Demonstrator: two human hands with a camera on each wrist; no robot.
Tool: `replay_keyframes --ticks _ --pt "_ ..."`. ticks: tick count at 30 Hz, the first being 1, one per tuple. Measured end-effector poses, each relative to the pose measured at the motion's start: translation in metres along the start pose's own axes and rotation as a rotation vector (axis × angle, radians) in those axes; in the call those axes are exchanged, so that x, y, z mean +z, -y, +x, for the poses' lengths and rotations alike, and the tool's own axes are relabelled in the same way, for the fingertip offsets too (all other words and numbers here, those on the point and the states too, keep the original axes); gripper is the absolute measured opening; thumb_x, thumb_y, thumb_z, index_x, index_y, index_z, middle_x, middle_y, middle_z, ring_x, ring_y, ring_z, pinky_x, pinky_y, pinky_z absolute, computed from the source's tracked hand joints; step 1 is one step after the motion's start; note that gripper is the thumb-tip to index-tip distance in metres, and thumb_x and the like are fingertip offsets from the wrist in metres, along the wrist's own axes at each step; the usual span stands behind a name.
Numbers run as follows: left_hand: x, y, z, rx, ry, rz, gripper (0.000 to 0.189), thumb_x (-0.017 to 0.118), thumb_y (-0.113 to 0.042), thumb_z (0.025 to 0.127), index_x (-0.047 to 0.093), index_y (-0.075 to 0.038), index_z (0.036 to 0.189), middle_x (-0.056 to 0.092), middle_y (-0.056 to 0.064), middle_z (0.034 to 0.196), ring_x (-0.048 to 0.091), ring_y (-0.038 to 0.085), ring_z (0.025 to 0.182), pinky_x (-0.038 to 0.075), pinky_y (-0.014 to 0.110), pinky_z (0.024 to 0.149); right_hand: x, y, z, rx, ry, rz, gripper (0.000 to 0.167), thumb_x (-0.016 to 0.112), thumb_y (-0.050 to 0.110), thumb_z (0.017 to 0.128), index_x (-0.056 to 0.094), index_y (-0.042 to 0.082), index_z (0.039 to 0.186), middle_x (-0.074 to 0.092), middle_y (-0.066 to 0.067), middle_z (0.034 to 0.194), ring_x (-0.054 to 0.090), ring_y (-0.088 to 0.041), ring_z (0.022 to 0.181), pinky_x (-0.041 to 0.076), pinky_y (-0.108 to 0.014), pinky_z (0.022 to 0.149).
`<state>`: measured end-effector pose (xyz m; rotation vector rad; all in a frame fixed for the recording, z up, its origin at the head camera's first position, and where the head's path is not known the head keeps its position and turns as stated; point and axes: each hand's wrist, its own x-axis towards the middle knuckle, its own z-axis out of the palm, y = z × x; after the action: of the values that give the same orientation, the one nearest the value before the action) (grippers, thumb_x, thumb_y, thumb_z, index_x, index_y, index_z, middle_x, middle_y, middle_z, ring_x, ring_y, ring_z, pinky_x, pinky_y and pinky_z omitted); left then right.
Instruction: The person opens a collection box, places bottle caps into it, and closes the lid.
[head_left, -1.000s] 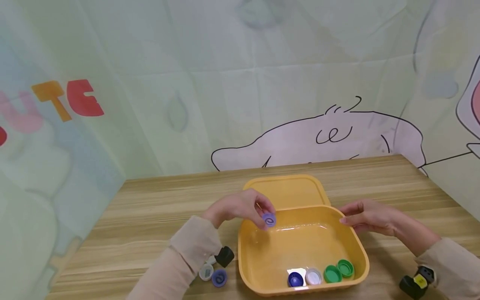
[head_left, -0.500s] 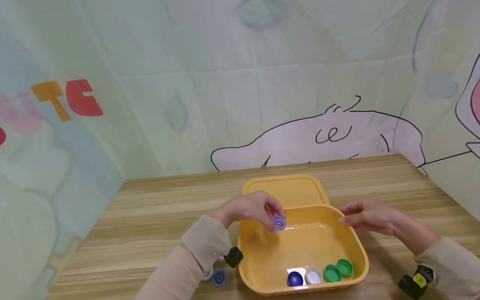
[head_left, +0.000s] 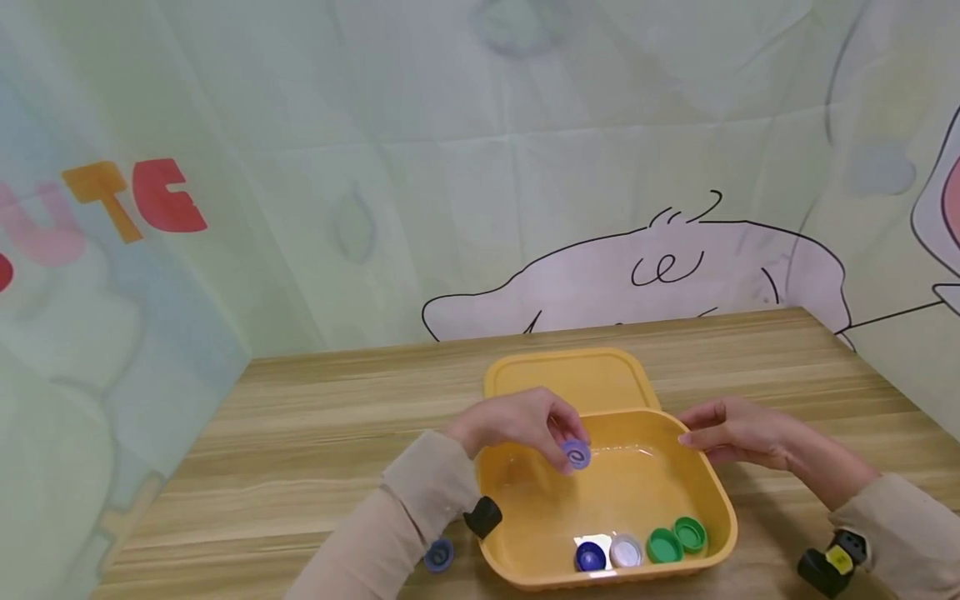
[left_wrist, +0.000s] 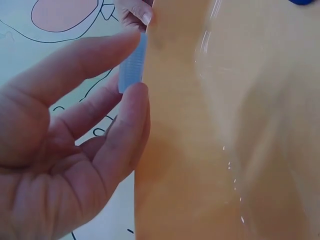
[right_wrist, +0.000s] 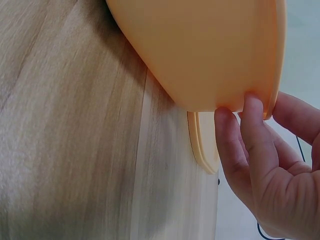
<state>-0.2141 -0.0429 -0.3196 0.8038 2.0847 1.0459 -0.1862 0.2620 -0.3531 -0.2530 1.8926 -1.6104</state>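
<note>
Between thumb and fingertips, my left hand (head_left: 531, 423) pinches a light purple bottle cap (head_left: 576, 454) over the inside of an orange plastic box (head_left: 609, 492). In the left wrist view the same cap (left_wrist: 132, 65) shows edge-on and ribbed. My right hand (head_left: 750, 437) grips the box's far right corner, thumb at the rim and fingers against the outer wall, as the right wrist view shows on the box wall (right_wrist: 210, 55). Along the near side inside the box lie a dark blue cap (head_left: 590, 557), a white cap (head_left: 626, 551) and two green caps (head_left: 664, 546).
Another purple cap (head_left: 438, 554) lies on the wooden table (head_left: 322, 450) left of the box, partly beside my left sleeve. An orange lid (head_left: 566, 381) lies behind the box. A printed cloth (head_left: 390, 183) hangs behind the table.
My left hand has carried the purple cap rightward and slightly nearer over the box. The left sleeve now hides the white cap on the table. My right hand has stayed in place.
</note>
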Motion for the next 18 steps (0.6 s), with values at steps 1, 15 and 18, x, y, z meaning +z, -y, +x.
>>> replay_keyframes --ticks 1,15,18 --pt "0.001 -0.001 0.001 0.002 0.006 0.003 0.027 0.077 0.003 0.070 0.068 -0.005 0.094 0.065 0.001 0.085 0.057 0.012 0.077 0.048 0.020 0.072 0.000 0.000 0.000 -0.001 0.001 0.002 0.048 0.064 0.010 0.088 0.047 -0.015 0.125 0.064 -0.013 0.110 0.064 -0.022 0.094 0.051 -0.038 0.083" --pt "0.014 -0.002 0.020 0.064 0.100 -0.006 0.029 0.076 0.006 0.070 0.067 -0.001 0.097 0.065 -0.001 0.083 0.057 0.008 0.075 0.048 0.018 0.072 -0.001 -0.002 0.002 -0.005 0.005 0.003 0.048 0.063 0.010 0.088 0.047 -0.015 0.125 0.064 -0.013 0.111 0.064 -0.022 0.095 0.051 -0.038 0.084" --pt "0.017 -0.002 0.024 0.078 0.123 -0.002 0.029 0.076 0.005 0.070 0.067 0.000 0.097 0.065 -0.002 0.083 0.056 0.008 0.074 0.048 0.017 0.071 -0.001 -0.002 0.001 0.002 -0.006 0.002 0.048 0.064 0.011 0.088 0.047 -0.015 0.125 0.064 -0.013 0.110 0.064 -0.022 0.095 0.051 -0.038 0.084"
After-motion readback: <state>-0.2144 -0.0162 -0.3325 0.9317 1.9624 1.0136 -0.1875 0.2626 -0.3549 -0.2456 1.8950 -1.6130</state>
